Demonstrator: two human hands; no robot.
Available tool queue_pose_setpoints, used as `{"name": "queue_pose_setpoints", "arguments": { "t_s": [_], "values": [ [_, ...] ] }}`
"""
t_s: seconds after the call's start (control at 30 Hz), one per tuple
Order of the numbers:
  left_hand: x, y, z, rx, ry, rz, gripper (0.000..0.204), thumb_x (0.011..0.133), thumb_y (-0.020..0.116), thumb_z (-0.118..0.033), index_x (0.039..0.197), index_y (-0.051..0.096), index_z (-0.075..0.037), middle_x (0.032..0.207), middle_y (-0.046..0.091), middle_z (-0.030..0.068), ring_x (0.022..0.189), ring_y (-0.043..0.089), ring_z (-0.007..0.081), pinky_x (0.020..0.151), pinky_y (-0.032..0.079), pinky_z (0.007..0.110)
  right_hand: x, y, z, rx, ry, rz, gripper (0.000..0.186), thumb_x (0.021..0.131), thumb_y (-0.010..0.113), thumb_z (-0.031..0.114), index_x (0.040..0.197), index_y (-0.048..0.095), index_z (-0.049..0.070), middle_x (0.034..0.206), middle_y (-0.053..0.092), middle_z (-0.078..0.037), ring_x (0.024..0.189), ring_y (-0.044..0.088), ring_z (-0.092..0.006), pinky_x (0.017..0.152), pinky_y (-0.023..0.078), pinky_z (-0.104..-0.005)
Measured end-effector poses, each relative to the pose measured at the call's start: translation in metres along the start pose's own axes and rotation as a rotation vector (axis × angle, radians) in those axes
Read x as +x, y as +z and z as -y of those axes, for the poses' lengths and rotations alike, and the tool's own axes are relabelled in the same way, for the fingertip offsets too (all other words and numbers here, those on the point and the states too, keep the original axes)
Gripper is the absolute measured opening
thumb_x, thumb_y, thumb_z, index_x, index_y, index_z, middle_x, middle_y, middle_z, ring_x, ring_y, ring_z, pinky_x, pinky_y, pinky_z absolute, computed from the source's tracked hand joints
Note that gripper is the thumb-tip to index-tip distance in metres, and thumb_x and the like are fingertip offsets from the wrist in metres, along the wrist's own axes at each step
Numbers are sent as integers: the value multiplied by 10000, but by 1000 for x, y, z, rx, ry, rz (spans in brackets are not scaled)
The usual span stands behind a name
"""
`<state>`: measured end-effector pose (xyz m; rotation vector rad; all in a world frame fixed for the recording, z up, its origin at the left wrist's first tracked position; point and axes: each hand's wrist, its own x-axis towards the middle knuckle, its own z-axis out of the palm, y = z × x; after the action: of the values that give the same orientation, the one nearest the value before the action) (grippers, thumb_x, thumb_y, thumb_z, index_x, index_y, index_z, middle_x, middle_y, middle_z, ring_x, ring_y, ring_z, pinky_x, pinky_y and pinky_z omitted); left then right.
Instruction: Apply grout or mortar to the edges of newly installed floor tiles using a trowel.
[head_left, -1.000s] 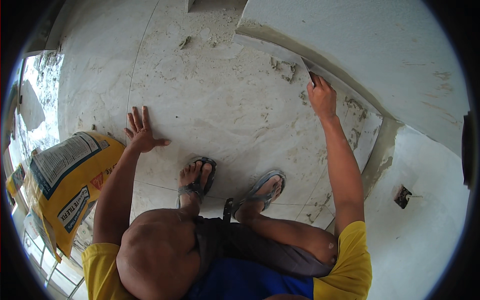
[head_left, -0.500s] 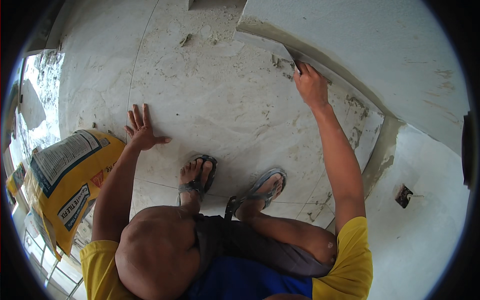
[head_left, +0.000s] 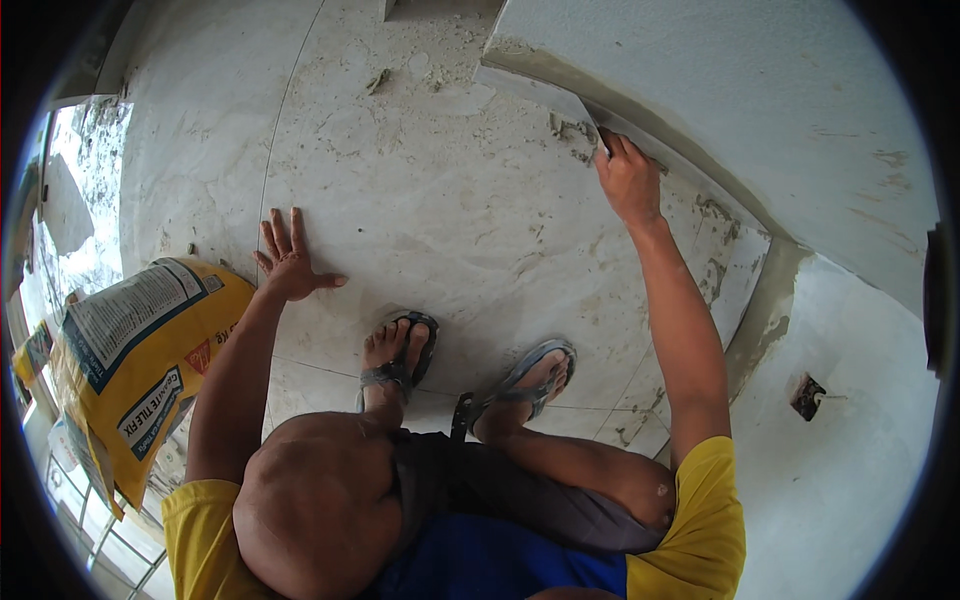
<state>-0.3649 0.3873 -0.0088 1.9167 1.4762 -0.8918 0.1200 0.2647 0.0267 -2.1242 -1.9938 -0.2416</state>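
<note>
My left hand [head_left: 290, 270] lies flat on the pale floor tile [head_left: 420, 190], fingers spread, holding nothing. At the far right, my right hand [head_left: 632, 188] is closed around a trowel [head_left: 596, 120] with a thin, flat metal blade. The handle is mostly covered by my fingers. Its blade stands against a pale skirting strip [head_left: 530, 86] at the foot of the wall [head_left: 700, 90]. Grey mortar fills the joint along the strip's top edge. Bits of mortar [head_left: 572, 130] lie on the floor beside the blade.
A yellow bag of tile adhesive [head_left: 215, 310] stands left of my left forearm. My sandalled feet [head_left: 395, 350] are between my arms. A wall box with a dark opening [head_left: 806, 396] sits in the right-hand wall. Dried mortar crumbs [head_left: 378, 80] dot the far floor.
The view has shifted slightly. My left hand stays flat on the tile, and my right hand keeps the trowel at almost the same spot by the skirting.
</note>
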Motion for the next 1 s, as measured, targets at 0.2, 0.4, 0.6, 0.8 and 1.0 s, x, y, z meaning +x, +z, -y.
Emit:
{"name": "queue_pose_setpoints", "arguments": {
  "t_s": [0.2,0.4,0.6,0.8,1.0],
  "values": [
    [2,2,3,3,11,-5,1506,534,848,-618,1484,-229,-167,1509,-328,207,1390,-295,413,1054,-13,709,13,6,11,10,28,55,256,778,699,153,1006,632,56,907,658,-94,824,673,-279,703,568,-366],
    [-1,1,1,0,11,-11,1506,536,847,-618,1483,-233,-167,1510,-324,207,1392,-288,416,1056,-10,709,6,3,7,23,21,28,236,784,690,144,996,637,53,906,664,-107,821,676,-280,691,569,-360],
    [1,0,0,5,1,0,1500,546,849,-607,1479,-241,-168,1507,-328,208,1395,-283,415,1058,-6,709,22,7,19,64,5,23,246,780,690,139,1006,643,52,892,665,-108,804,676,-284,679,568,-369],
    [2,2,2,3,4,-4,1499,546,855,-595,1482,-238,-174,1510,-328,204,1391,-295,408,1060,-11,702,19,8,17,65,6,-25,182,787,684,149,927,627,48,858,655,-109,784,677,-283,666,571,-373],
    [1,4,4,-15,9,-13,1500,542,855,-600,1484,-233,-176,1510,-329,199,1387,-306,405,1057,-17,704,32,12,31,88,10,33,189,778,693,153,917,624,45,849,651,-104,766,671,-290,666,571,-373]
  ]
}}
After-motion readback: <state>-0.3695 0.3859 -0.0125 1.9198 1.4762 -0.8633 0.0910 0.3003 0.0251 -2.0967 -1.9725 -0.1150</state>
